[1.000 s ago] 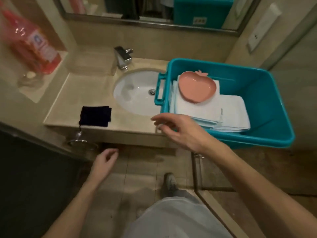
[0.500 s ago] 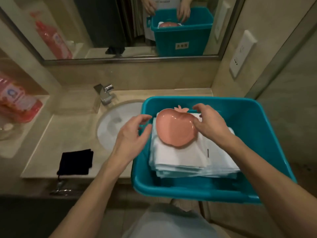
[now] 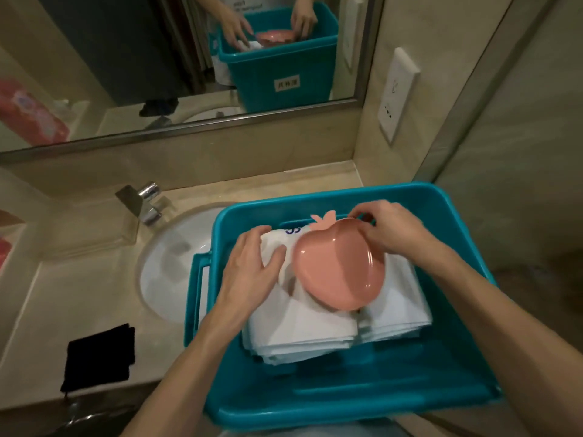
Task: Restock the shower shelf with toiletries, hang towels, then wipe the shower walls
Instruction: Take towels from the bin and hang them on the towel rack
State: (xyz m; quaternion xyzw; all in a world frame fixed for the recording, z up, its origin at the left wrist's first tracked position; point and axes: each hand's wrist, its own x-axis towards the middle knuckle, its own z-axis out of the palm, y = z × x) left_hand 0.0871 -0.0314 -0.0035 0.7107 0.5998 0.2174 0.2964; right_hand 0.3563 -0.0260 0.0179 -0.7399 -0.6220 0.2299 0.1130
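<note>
A teal plastic bin (image 3: 362, 402) sits on the vanity over the right side of the sink. Inside lies a stack of folded white towels (image 3: 315, 329). A pink apple-shaped dish (image 3: 337, 266) is tilted above the towels, its far right rim pinched by my right hand (image 3: 391, 231). My left hand (image 3: 252, 269) lies flat with spread fingers on the top towel, just left of the dish.
A white sink basin (image 3: 170, 263) with a chrome faucet (image 3: 142, 200) is left of the bin. A folded black cloth (image 3: 101, 357) lies at the counter's front edge. A mirror (image 3: 157, 58) spans the wall; a wall socket (image 3: 397, 96) is at right. Red packaging (image 3: 28, 118) shows at far left.
Both hands have gone into the bin. My right hand has gripped the pink dish and tipped it up and to the right; my left hand has come down on the towels.
</note>
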